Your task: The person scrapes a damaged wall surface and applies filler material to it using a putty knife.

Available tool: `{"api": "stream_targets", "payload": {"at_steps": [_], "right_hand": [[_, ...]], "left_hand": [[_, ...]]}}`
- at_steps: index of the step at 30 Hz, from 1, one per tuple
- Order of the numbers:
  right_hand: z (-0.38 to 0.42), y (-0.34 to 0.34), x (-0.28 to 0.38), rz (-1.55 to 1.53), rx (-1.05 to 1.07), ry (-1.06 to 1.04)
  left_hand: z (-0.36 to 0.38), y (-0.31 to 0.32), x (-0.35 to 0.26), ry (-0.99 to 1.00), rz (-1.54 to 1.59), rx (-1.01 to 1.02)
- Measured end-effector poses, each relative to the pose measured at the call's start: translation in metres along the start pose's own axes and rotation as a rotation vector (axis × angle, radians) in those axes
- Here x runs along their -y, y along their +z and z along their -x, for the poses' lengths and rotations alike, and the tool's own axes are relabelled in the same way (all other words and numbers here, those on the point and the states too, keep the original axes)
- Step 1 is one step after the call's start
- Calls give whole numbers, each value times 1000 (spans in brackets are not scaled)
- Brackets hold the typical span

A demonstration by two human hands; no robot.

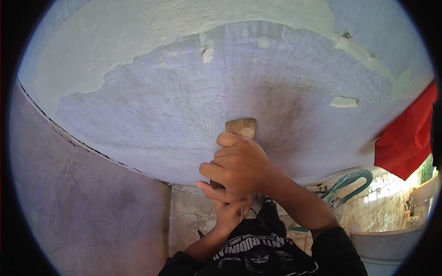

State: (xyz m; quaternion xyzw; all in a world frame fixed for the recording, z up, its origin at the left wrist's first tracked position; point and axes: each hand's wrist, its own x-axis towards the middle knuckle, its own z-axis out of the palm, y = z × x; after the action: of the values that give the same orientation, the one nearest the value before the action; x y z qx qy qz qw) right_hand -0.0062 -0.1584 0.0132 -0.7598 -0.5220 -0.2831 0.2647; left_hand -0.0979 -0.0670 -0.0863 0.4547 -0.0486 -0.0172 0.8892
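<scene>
My right hand is closed round a brown wooden handle. The handle's flat end sticks out above the fist, in front of a worn pale wall with peeled patches. A darker bit of it shows under the fingers. Just below, my left hand is closed and touches the underside of the right hand. Its thumb points up to the left. What the left fingers hold is mostly hidden; a small dark tip shows between them.
A grey-purple wall meets the pale one at the left. Red cloth hangs at the right, above a green looped object. A large round container stands at the lower right on a stained tiled floor.
</scene>
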Motion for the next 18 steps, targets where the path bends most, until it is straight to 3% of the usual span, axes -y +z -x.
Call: {"api": "stream_targets", "payload": {"at_steps": [7,11,12,14,16,18], "right_hand": [[-21,-16,0,69,-107,-8],[-7,-9,1,146,-98,48],[4,-2,0,164,-100,50],[41,21,-1,199,-85,185],[92,58,3,188,-138,373],[138,95,11,25,-51,684]], "left_hand": [[-15,10,-31,-2,66,47],[-19,-2,-16,9,61,104],[-17,-9,-13,-96,53,104],[-14,-31,-3,-205,51,118],[-10,-60,7,-482,-263,179],[-6,-72,9,-596,-308,168]]}}
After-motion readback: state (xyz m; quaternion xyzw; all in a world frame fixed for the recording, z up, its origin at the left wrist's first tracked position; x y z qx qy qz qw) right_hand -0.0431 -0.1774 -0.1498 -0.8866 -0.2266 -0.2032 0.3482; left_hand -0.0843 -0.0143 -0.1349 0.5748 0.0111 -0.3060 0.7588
